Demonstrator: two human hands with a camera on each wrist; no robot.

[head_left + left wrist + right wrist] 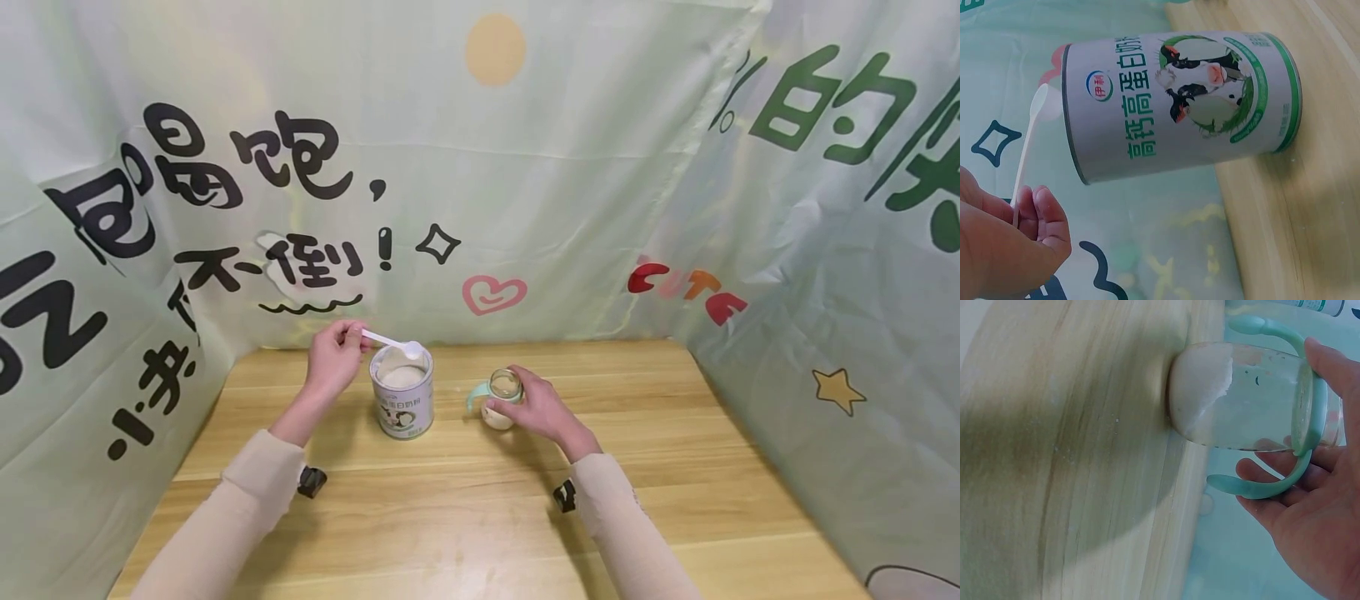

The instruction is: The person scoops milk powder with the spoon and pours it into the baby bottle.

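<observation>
In the head view my left hand pinches the handle of a white long-handled measuring spoon. The spoon's bowl is over the open mouth of a milk powder can, which stands upright with pale powder inside. From the left wrist view I cannot tell how much the spoon carries. To the right, my right hand grips a clear baby bottle round its neck. The bottle is open at the top, stands upright on the table, and has green side handles and white powder lying in its bottom.
The wooden table has printed cloth walls at the back and both sides. Black wrist devices show beside the left forearm and the right forearm. A few white specks lie on the wood in the right wrist view.
</observation>
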